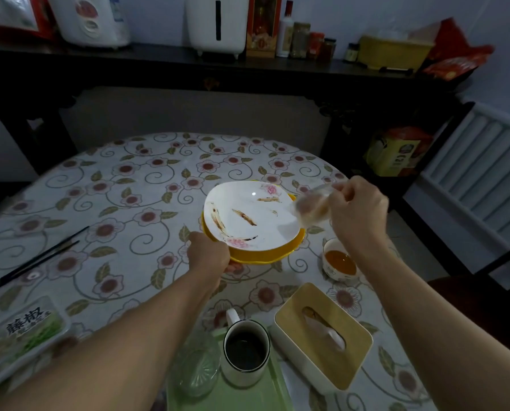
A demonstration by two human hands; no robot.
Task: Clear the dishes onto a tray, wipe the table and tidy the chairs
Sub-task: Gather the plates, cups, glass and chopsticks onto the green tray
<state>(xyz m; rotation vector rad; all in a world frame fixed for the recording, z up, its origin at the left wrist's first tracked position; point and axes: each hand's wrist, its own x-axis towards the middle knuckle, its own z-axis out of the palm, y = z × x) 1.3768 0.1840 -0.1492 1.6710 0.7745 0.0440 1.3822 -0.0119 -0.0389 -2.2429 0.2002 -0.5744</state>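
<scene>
A white plate smeared with brown sauce lies on a yellow plate in the middle of the flowered table. My left hand grips the near-left edge of this stack. Above the plates' right edge, my right hand holds a small clear glass, which looks blurred. At the near edge a pale green tray carries a white mug of dark liquid and a clear glass dish.
A small bowl of orange liquid stands right of the plates. A tissue box with a wooden lid sits beside the tray. Black chopsticks lie at the left, a packaged food tray at the near left. A dark sideboard stands behind.
</scene>
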